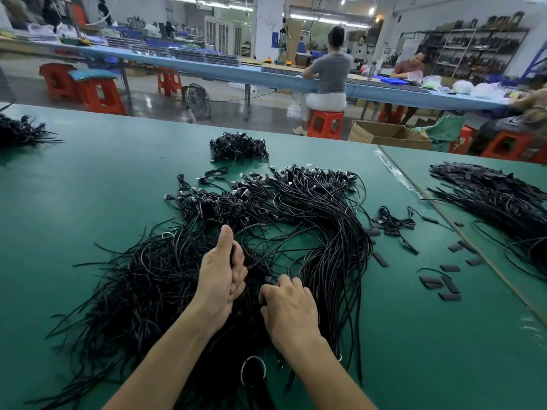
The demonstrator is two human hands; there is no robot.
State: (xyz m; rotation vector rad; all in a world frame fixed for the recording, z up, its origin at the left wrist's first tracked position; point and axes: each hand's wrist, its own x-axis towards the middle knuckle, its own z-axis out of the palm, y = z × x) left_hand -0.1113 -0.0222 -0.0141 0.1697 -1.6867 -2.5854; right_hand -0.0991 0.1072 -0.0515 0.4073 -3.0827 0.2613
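A big loose heap of thin black cables (pixel 310 220) with USB plugs at the far end spreads over the green table (pixel 88 179). My left hand (pixel 220 276) is above the heap's near middle, thumb up, its fingers curled round a small bunch of cables. Just to its right, my right hand (pixel 288 309) lies palm down on the cables, its fingertips curled and pinching among the strands. What exactly the right fingers pinch is hidden. A white ring tie (pixel 253 369) lies on the cables between my forearms.
A small coiled cable bundle (pixel 238 146) sits farther back, another cable pile (pixel 20 131) at the far left, a long pile (pixel 497 199) on the right table section. Short black sleeve pieces (pixel 447 284) are scattered at the right. Beyond the table's edge are red stools and seated workers.
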